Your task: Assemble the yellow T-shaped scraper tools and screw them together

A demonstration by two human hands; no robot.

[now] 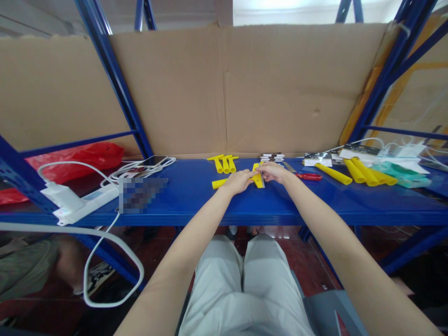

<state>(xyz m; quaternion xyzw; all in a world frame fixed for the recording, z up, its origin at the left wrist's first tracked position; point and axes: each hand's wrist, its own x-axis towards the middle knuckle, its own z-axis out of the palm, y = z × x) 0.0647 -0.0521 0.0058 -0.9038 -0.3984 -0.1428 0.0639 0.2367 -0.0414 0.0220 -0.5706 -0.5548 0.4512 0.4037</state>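
A yellow scraper [258, 181] lies across the blue shelf in front of me, its handle pointing left and a metal blade along the right edge of its wide head. My left hand [238, 181] is closed over it where handle and head meet. At the blade side, the fingers of my right hand [275, 171] are bent together against the blade edge; whether they pinch the blade or a small part cannot be made out. Three more yellow scrapers [226, 164] lie behind my left hand. A red screwdriver [308, 177] rests just right of my right hand.
Small boxes [272, 157] stand behind my right hand. Several yellow handles [367, 172] lie at the right beside a green plastic bag [402, 175]. To the left are a white power strip [87, 205], cables and a red bag [80, 161]. A cardboard sheet [224, 88] closes the back.
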